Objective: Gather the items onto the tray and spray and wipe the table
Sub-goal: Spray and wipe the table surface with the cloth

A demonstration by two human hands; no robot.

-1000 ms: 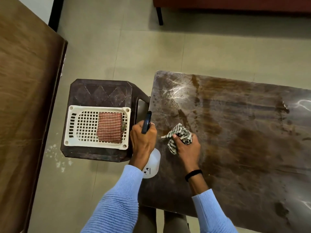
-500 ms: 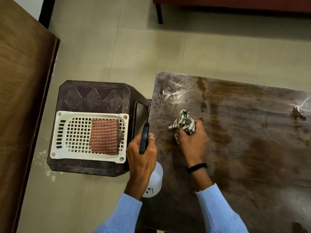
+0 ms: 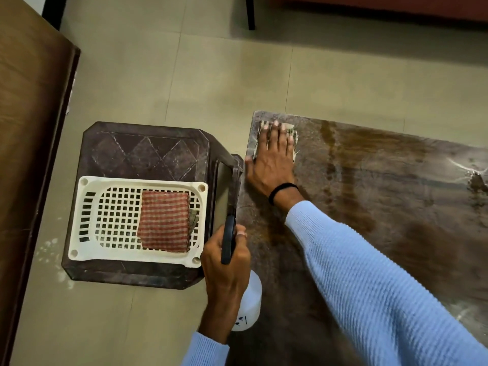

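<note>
My right hand (image 3: 272, 157) lies flat with straight fingers on a checked cloth (image 3: 292, 136), pressing it onto the far left corner of the dark wet table (image 3: 383, 196). Only the cloth's edges show around my fingers. My left hand (image 3: 227, 265) grips a white spray bottle (image 3: 249, 305) with a black trigger head (image 3: 228, 240), held at the table's left edge. A white slotted tray (image 3: 87, 215) sits on a dark plastic stool (image 3: 148, 151) left of the table and holds a folded red checked cloth (image 3: 165, 224).
A brown wooden surface (image 3: 29, 128) fills the left side. A dark furniture leg (image 3: 250, 14) stands on the tiled floor at the top. Wet streaks and a foamy patch (image 3: 472, 175) mark the table at the right.
My right hand has slid the cloth away from me to the table's far left corner and flattened out on it. The left hand keeps hold of the spray bottle.
</note>
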